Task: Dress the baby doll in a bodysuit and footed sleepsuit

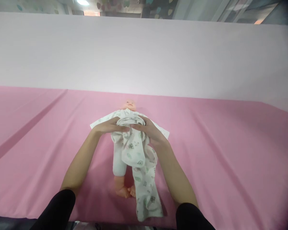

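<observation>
A baby doll [130, 104] lies on its back on a pink sheet, head at the far side and bare feet toward me. White printed baby clothes [134, 150] cover its torso, with sleeves spread out to both sides. One printed leg of the clothes hangs down over the doll's leg on the right; the other doll leg shows a plain white legging. My left hand [112, 126] grips the bunched cloth at the doll's middle from the left. From the right, my right hand [150, 129] holds the same bunch, thumbs almost meeting. Most fingertips are hidden in the folds.
The pink sheet [218, 159] spreads wide on both sides, with creases. A white wall or panel [144, 54] rises behind it, with glass above. The sheet's front edge is near my forearms, and partly seen items lie below it.
</observation>
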`<state>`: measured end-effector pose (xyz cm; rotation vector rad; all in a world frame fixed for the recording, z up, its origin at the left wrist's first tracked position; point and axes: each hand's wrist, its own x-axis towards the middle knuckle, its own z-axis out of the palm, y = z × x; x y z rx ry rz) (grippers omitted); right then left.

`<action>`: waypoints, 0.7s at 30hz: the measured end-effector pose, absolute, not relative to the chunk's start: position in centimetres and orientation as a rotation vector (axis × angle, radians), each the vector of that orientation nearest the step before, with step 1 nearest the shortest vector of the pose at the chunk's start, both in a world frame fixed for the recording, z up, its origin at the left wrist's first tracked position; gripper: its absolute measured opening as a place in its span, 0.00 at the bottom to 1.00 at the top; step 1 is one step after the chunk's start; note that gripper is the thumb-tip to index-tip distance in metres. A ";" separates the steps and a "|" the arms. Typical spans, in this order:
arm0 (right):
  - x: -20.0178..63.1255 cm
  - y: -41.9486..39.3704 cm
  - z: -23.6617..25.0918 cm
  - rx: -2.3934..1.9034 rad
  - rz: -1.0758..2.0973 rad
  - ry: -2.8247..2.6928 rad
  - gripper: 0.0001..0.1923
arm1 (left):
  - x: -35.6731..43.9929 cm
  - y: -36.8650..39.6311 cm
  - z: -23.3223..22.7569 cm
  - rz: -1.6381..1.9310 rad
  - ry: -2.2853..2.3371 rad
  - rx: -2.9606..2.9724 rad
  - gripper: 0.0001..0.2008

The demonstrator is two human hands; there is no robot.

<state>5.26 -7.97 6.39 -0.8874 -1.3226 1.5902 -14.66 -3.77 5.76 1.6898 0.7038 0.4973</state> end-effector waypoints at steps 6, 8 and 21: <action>5.5 -8.0 5.7 -0.832 1.677 -1.430 0.43 | -14.5 -3.1 4.4 0.806 0.564 1.379 0.23; 5.7 -8.1 5.7 -0.836 1.655 -1.516 0.44 | -14.5 -3.2 4.2 0.810 0.547 1.357 0.25; 6.5 -7.2 5.9 -0.953 1.449 -1.435 0.12 | -14.0 -5.0 6.2 0.382 0.842 1.898 0.16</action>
